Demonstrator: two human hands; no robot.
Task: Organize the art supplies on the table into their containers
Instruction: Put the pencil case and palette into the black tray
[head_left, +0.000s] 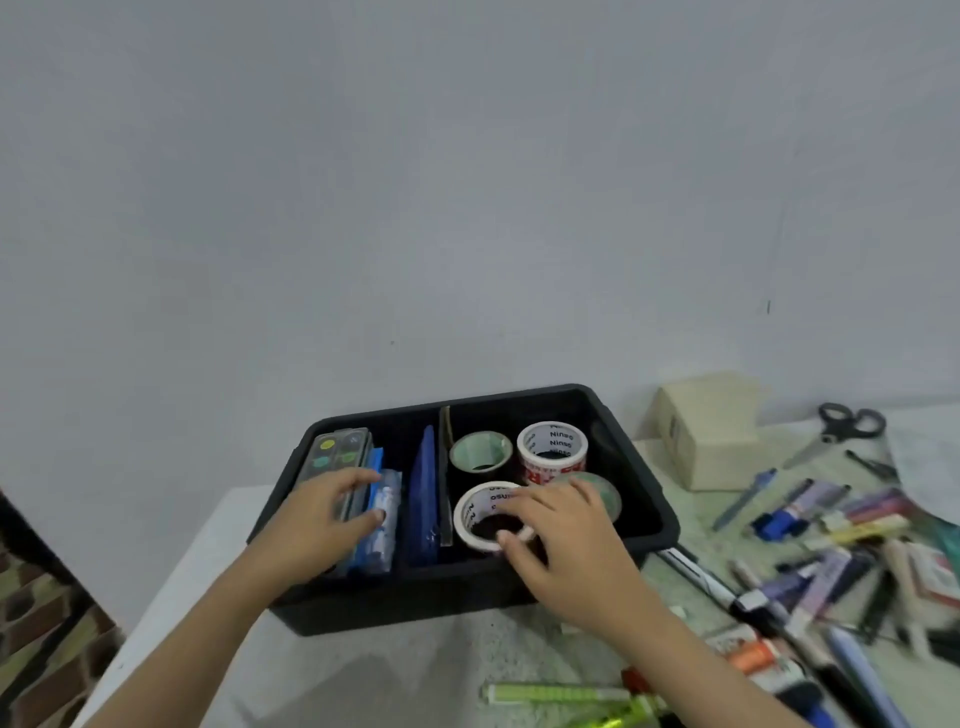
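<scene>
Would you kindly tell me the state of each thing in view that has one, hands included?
Black bin, open-topped, partly filled.
Left hand, grips the paint palette.
Paint palette, on edge in the left compartment.
Right hand, pinches the white tape roll.
White tape roll, flat in the right compartment.
Scissors, closed, on the table.
Markers, loose on the table, not yet sorted.

left hand (322, 512) gripping palette (337, 452), right hand (561, 535) gripping tape (488, 496)

On the tabletop (363, 675) a divided bin (467, 597) is set, with tape rolls (551, 447) in its right compartment and a paint set (337, 452) in its left; markers (857, 519) are scattered to its right.
</scene>
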